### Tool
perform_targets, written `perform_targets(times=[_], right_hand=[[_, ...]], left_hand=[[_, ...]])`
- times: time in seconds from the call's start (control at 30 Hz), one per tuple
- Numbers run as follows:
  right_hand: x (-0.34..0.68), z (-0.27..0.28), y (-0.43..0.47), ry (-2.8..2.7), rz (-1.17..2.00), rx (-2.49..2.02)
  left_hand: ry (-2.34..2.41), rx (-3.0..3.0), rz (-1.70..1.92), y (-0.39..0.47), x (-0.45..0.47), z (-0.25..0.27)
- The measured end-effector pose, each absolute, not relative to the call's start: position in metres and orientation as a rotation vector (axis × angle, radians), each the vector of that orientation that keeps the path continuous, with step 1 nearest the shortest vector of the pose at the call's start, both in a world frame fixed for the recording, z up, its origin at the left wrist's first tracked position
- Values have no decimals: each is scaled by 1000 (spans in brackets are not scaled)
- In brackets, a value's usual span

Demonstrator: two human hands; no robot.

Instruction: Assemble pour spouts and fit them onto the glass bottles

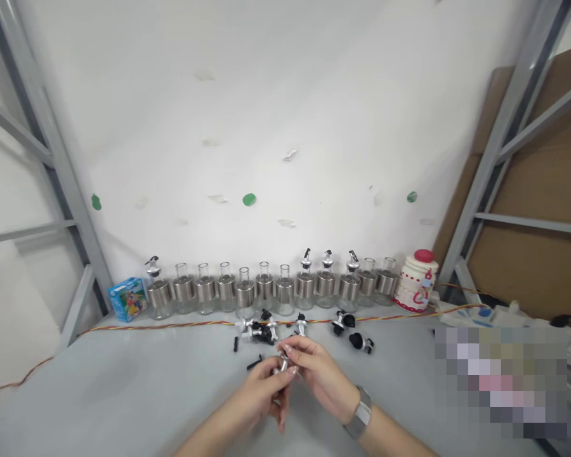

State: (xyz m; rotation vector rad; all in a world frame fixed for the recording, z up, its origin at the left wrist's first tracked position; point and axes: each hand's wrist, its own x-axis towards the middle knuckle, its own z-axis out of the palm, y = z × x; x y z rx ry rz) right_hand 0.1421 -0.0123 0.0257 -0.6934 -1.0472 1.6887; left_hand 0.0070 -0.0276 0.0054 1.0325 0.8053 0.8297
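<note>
My left hand [265, 388] is closed around a silver bottle pourer [284, 364], whose lower part is hidden by the fingers. At the pourer's top, the fingertips of my right hand [320, 368] are pinched together; what small part they grip is hard to make out. Just beyond my hands lie loose pourer parts, silver and black, in a cluster [261, 331]. One silver pourer [301, 326] stands nearby, and two pourers with black stoppers, one of them [361, 343] nearer, lie to the right. A small black strip [254, 363] lies beside my left hand.
Along the wall stands a row of glass bottles with steel sleeves [245, 293], several with pourers fitted. A blue box [129, 299] is at the left end, a red-topped white jar [416, 279] at the right. A twisted cable [181, 325] crosses the grey table [124, 387].
</note>
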Motion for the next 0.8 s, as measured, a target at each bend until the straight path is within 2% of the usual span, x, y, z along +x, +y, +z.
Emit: perform_targets(times=[0.8], right_hand=[[141, 26, -11, -1061, 1669, -679]], left_hand=[[829, 1034, 788, -30, 6, 17]])
